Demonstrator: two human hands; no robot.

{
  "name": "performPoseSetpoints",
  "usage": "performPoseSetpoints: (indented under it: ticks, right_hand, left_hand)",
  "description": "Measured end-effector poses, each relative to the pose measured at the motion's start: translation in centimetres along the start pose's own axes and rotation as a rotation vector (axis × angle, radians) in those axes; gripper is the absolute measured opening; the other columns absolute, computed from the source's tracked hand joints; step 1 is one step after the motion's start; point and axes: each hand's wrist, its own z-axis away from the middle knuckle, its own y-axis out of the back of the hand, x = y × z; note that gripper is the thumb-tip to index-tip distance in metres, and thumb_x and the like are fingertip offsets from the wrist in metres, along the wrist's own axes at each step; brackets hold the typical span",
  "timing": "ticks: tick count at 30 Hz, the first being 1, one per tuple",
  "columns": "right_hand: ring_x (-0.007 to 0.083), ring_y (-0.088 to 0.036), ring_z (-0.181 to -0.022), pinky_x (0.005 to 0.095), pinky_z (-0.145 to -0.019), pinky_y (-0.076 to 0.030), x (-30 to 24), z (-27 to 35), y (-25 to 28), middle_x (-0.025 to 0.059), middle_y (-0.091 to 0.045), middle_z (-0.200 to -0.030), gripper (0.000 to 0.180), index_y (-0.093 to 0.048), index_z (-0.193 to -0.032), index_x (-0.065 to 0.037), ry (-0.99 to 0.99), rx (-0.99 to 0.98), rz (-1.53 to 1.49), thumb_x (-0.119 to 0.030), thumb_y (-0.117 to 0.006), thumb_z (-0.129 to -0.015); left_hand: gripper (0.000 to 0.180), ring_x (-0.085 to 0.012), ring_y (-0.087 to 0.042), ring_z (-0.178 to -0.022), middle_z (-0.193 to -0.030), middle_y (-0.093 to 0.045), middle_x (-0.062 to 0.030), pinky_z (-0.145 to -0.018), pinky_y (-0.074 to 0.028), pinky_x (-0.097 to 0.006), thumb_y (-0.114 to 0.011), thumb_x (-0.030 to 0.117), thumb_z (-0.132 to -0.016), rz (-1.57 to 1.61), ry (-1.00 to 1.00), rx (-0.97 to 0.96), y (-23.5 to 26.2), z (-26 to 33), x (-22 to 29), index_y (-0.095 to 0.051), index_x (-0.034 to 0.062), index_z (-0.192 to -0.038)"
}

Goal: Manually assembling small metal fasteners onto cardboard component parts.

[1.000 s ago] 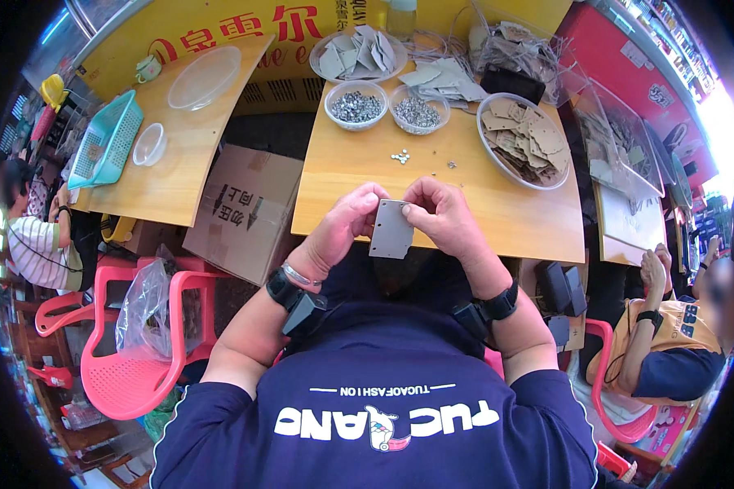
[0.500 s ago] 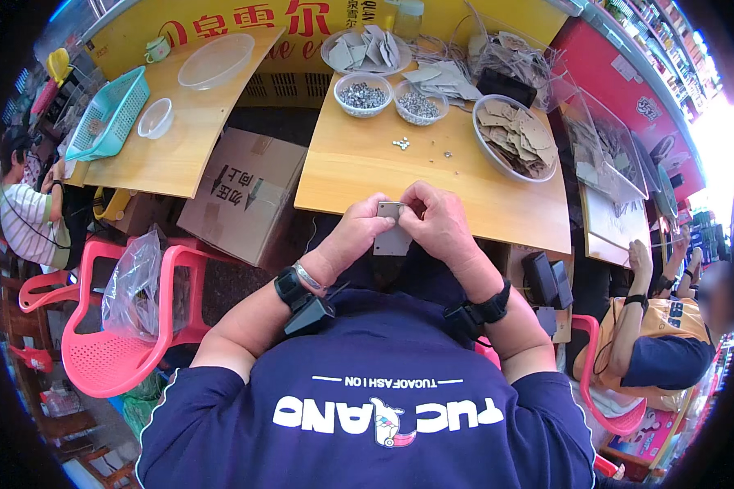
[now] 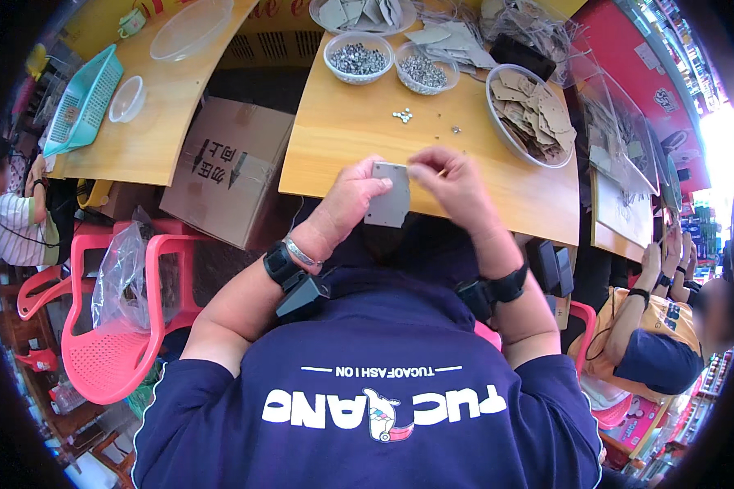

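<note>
My left hand grips a flat grey rectangular card with small dots near its corners, the thumb lying on its face. Card and hand are over the table's near edge. To the right of the card's top corner, my right hand is closed with thumb and forefinger together. What it holds, if anything, is too small and blurred to make out. Beyond the hands, a small cluster of shiny studs lies on the wooden table, with a few loose pieces further right.
Two bowls of small metal parts stand at the back. A larger bowl of grey-brown cards is at the right. A cardboard box and a pink chair are to my left; another person sits at the right.
My right hand has come off the card to the right. My left hand has lifted the card so more of its face shows. The whole view has also shifted.
</note>
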Motion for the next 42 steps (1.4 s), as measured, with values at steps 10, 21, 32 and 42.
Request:
performPoseSetpoints:
  ticks: [10,21,32,42]
  right_hand:
    - [0.0291,-0.065,-0.086,0.0383,-0.077,-0.051,1.1,-7.5,4.9,0.0091,-0.067,-0.092,0.017,-0.074,-0.091,-0.009,0.139,0.258,0.768,-0.024,-0.065,-0.086]
    - [0.0323,-0.066,-0.083,0.0421,-0.073,-0.051,2.2,-9.5,4.7,0.0108,-0.067,-0.092,0.015,-0.071,-0.086,-0.010,0.181,0.237,0.964,-0.021,-0.063,-0.084]
    - [0.0321,-0.065,-0.085,0.0409,-0.075,-0.051,1.8,-9.0,5.1,0.0113,-0.068,-0.090,0.016,-0.073,-0.089,-0.009,0.120,0.204,0.836,-0.022,-0.066,-0.083]
    - [0.0319,-0.065,-0.082,0.0417,-0.071,-0.051,2.2,-10.1,4.3,0.0103,-0.068,-0.088,0.015,-0.069,-0.086,-0.008,0.181,0.206,0.888,-0.022,-0.065,-0.084]
  left_hand:
    - [0.016,-0.0117,-0.064,-0.087,-0.099,-0.065,-0.0046,-0.079,-0.054,-0.029,-0.051,0.009,-0.096,0.147,-0.007,0.196,1.6,-1.6,1.4,-0.055,0.0039,-0.110]
    - [0.017,-0.0132,-0.065,-0.089,-0.099,-0.064,-0.0060,-0.082,-0.054,-0.030,-0.051,0.010,-0.096,0.212,0.031,0.165,2.2,-1.9,1.5,-0.053,0.0021,-0.111]
    - [0.017,-0.0106,-0.063,-0.084,-0.096,-0.063,-0.0042,-0.075,-0.054,-0.028,-0.050,0.012,-0.094,0.227,0.016,0.215,2.0,-1.5,1.5,-0.054,0.0036,-0.108]
    - [0.016,-0.0124,-0.063,-0.090,-0.099,-0.063,-0.0053,-0.082,-0.052,-0.029,-0.051,0.009,-0.094,0.237,0.013,0.193,2.2,-1.8,1.6,-0.053,0.0035,-0.109]
